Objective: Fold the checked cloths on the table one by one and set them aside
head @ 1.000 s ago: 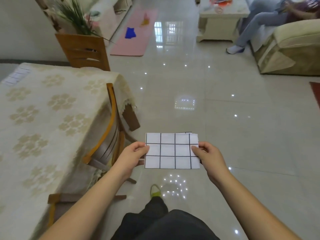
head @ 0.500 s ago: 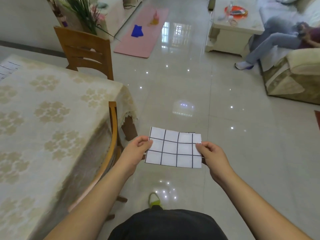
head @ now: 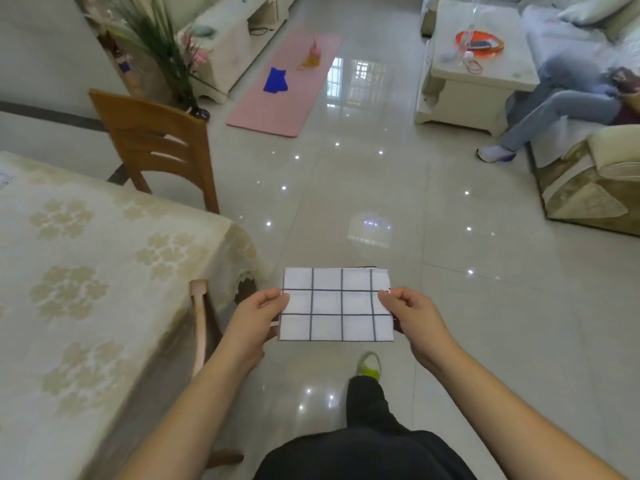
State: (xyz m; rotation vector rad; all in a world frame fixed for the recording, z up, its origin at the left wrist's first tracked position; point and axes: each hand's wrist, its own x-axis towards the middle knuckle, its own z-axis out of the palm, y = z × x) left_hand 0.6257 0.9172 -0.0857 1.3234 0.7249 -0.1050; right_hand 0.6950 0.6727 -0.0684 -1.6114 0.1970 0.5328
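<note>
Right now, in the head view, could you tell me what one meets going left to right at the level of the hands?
table → chair back → left hand → checked cloth → right hand

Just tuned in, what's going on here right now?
A person is standing beside the table and holding a checked cloth, already folded into a small rectangle, out in the air over the tiled floor. The left hand pinches its left edge and the right hand pinches its right edge. The cloth has not been set down yet. Another checked piece just shows at the table's far left edge.
</note>
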